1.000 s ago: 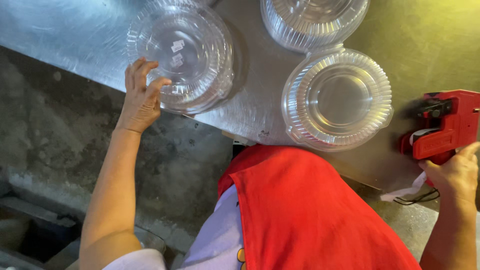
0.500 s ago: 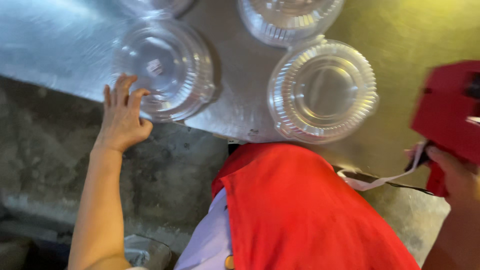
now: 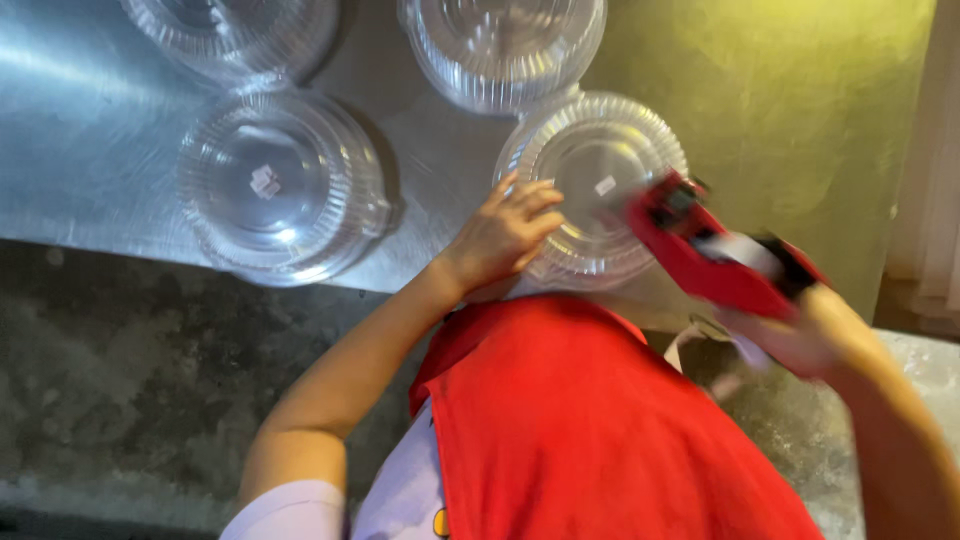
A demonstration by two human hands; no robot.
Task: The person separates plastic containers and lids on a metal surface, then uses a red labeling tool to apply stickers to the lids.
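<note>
On the near edge of the metal desk, our left hand (image 3: 505,232) has moved to steady the right-hand clear plastic lid (image 3: 592,190), while our right hand (image 3: 800,335), clamped on the red label gun (image 3: 715,250), swings it over that lid.

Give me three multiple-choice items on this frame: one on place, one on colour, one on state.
1. The left hand rests on which clear container?
A. near-right container
B. near-left container
C. neither

2. The tool in the right hand is:
A. blue
B. red
C. green

3. The near-left container's lid:
A. bare
B. carries a small white label
C. missing

Answers:
1 A, the fingers lie on its left rim.
2 B, the label gun is red.
3 B, a label sits at the lid's centre.
</note>
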